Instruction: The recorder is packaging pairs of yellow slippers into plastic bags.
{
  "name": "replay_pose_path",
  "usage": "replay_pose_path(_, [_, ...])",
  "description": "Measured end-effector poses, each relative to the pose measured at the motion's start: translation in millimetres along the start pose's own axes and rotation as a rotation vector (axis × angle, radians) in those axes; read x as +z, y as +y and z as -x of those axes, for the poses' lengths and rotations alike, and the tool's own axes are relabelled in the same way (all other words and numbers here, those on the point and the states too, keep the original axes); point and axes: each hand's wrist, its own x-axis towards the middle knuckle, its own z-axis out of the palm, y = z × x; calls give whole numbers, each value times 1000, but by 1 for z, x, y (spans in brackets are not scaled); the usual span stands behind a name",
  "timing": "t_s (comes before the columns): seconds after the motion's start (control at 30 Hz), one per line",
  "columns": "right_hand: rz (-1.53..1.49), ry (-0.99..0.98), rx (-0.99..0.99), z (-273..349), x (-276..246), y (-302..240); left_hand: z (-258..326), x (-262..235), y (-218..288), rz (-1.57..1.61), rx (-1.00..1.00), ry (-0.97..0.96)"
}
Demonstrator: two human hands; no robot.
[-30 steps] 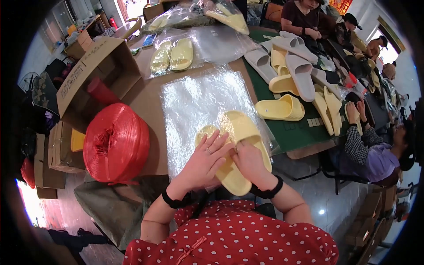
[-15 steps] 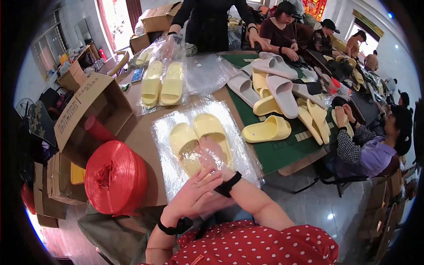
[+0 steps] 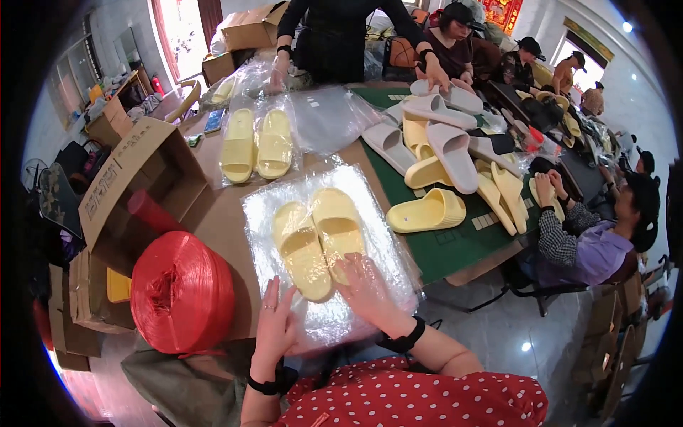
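On the bench (image 3: 220, 213), directly before the person, a pair of pale yellow slippers (image 3: 318, 238) is shown lying side by side, soles down, inside a clear plastic bag (image 3: 388, 249). Half a second earlier the two hands were crossed over one another at the bag's near edge; they are now parted, and a second before that the slippers were only being laid on the film, so the pair is judged to be fully bagged and the mouth of the bag to be under attention. The left hand (image 3: 274, 326) is held open, fingers extended, flat on the near left corner of the bag. The right hand (image 3: 371, 292) is likewise open and is seen through the film, apparently slipped under or into the bag just beside the slippers' heels; nothing is gripped by either. The slippers are moulded foam, smooth, thick-soled, with a broad strap. The film is thin, crinkled and glossy. To the left a rounded red spool of twine (image 3: 183, 292) is set; beyond, a second bagged yellow pair (image 3: 256, 144), and to the right loose slippers on a green mat (image 3: 455, 245).
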Motion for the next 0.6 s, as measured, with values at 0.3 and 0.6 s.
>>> replay_pose_path(0.3, [-243,-276,258,2,3,-6,-2,-4,14,29,-10,110])
replay_pose_path(0.6, [4,-17,-33,-6,11,-13,1,-4,13,29,-4,118])
